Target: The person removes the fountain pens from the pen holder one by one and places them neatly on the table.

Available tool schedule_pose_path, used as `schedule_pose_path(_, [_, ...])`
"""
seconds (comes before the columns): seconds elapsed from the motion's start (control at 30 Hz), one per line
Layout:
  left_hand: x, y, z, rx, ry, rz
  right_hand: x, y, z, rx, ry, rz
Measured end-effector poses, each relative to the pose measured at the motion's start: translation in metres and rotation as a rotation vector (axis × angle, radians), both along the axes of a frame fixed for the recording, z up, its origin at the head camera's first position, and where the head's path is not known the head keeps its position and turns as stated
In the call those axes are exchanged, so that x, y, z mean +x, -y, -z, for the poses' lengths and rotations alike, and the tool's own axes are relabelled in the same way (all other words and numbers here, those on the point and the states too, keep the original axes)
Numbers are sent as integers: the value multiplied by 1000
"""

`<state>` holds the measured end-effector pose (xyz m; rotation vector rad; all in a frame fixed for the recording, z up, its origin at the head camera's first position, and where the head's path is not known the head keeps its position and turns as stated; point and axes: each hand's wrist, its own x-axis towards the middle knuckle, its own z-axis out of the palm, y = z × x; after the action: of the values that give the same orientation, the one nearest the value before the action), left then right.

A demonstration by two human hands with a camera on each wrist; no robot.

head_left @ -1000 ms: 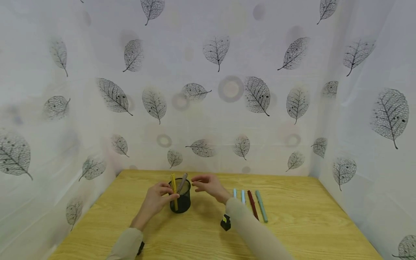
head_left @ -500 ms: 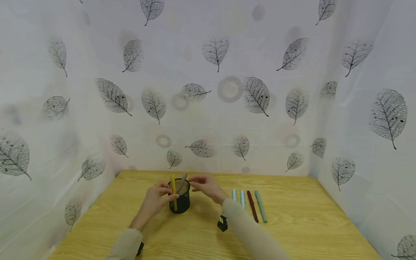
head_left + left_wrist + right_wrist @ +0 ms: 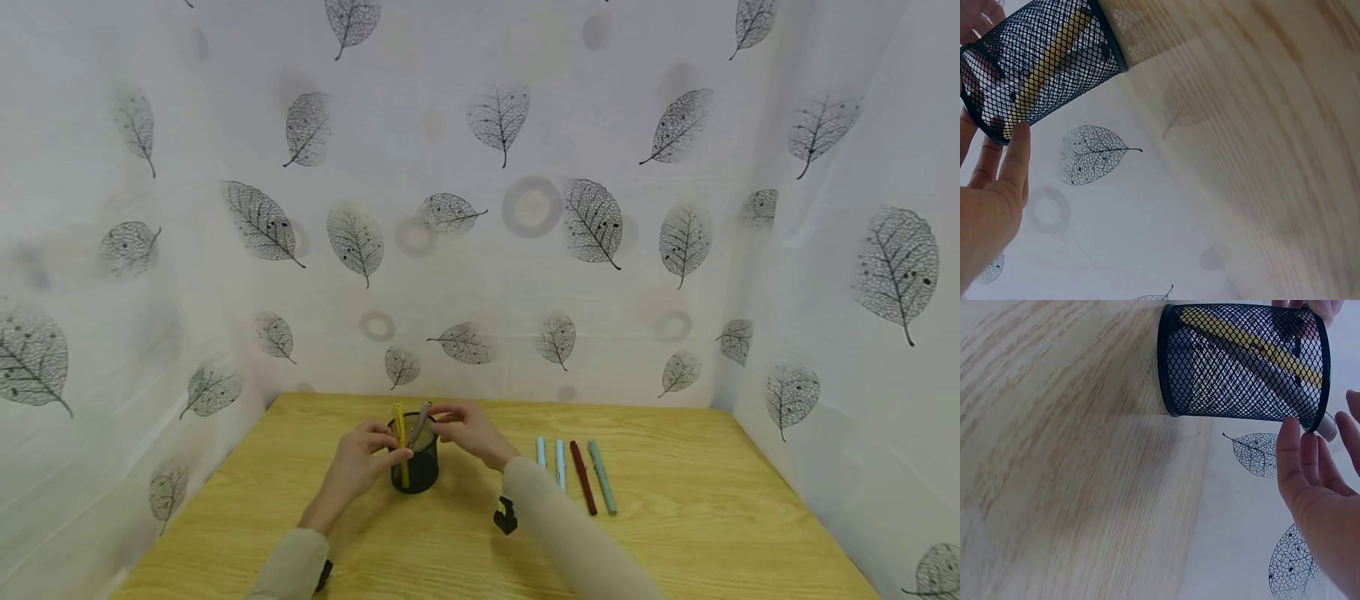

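A black mesh pen holder (image 3: 424,472) stands on the table, with a yellow pen (image 3: 399,413) and a grey pen (image 3: 422,419) leaning inside it. On its left side my left hand (image 3: 356,467) holds the rim between thumb and fingers; in the left wrist view, fingertips (image 3: 1020,132) lie against the mesh by the rim. My right hand (image 3: 474,436) is at the right side, fingers loosely extended. In the right wrist view its fingertips (image 3: 1290,427) meet the rim, close to the protruding end of the grey pen (image 3: 1327,427).
Right of the holder, two light blue pens (image 3: 560,460), a dark red pen (image 3: 582,476) and a green pen (image 3: 602,476) lie in a row on the wooden table (image 3: 690,500). A leaf-patterned curtain (image 3: 480,275) encloses the back and sides.
My right hand has moved left, from beside the pen holder to its rim by the grey pen. The left hand has stayed at the rim.
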<state>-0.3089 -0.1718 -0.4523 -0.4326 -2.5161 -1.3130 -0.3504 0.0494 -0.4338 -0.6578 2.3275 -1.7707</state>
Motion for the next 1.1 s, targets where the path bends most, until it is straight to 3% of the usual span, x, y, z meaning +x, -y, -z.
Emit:
schedule_pose_path(0.1, [0, 0, 0, -4, -3, 2, -7, 3, 8, 6, -11, 11])
schedule_pose_path(0.67, [1, 1, 0, -25, -27, 7, -5, 18, 10, 33, -47, 49])
schedule_pose_path(0.9, [0, 0, 0, -27, -34, 10, -5, 21, 13, -6, -66, 78])
schedule_pose_path(1.1, [-1, 0, 0, -40, -48, 3, 7, 20, 0, -59, -76, 83])
